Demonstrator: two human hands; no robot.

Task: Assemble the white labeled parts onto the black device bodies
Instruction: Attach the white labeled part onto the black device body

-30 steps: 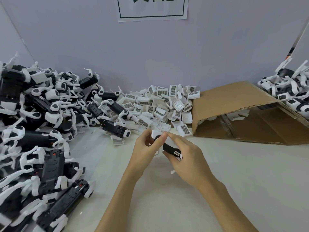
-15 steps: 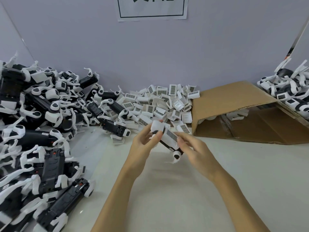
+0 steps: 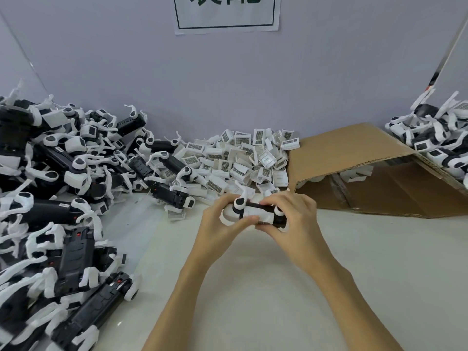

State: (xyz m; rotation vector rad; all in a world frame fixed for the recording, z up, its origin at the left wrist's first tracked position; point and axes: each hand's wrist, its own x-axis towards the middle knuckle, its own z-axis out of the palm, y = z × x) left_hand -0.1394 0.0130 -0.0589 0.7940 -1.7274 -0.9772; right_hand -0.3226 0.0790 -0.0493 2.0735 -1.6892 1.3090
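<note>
**Operator:** State the hand condition

**Supervisor:** The left hand [image 3: 219, 219] is curled round the left end of the black device body [image 3: 255, 214], thumb laid along its near side. The right hand [image 3: 293, 219] grips the right end, fingertips [image 3: 266, 204] bent over the top edge. Both hands carry the unit just above the table [image 3: 278, 287], in front of the pile of white labeled parts [image 3: 243, 160]

**Operator:** Is the white part seated?

**Supervisor:** A white part [image 3: 253, 213] lies against the body between the two thumbs. Whether it has latched cannot be told from this view

**Operator:** Procedure for the step in hand?

**Supervisor:** Judged from the grip, this is the press-home stage. Support both ends equally. Apply thumb pressure square to the white part, not at one corner, so that it does not skew. Keep the fingers off the thin white arms [image 3: 243, 192] projecting from the body; they look easily bent

**Operator:** Surroundings?

**Supervisor:** Heap of devices [image 3: 63, 198] at left, cardboard box [image 3: 354, 158] on its side at right, a second heap [image 3: 438, 135] beyond it
</note>
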